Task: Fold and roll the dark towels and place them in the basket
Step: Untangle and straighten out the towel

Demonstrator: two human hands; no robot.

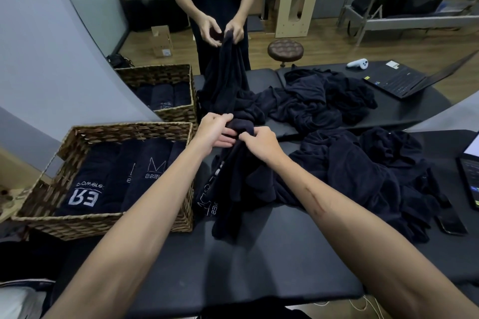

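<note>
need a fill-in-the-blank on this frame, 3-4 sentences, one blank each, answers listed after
1. Both the left hand and the right hand grip the top of one dark navy terry towel that hangs down to the black padded table in front of the ____.
2. The woven wicker basket sits on the person's ____ side.
3. Rolled dark towels already lie ____ that basket.
4. A heap of unfolded dark towels lies to the ____ of the hands.

Missing words: mirror; left; inside; right
</note>
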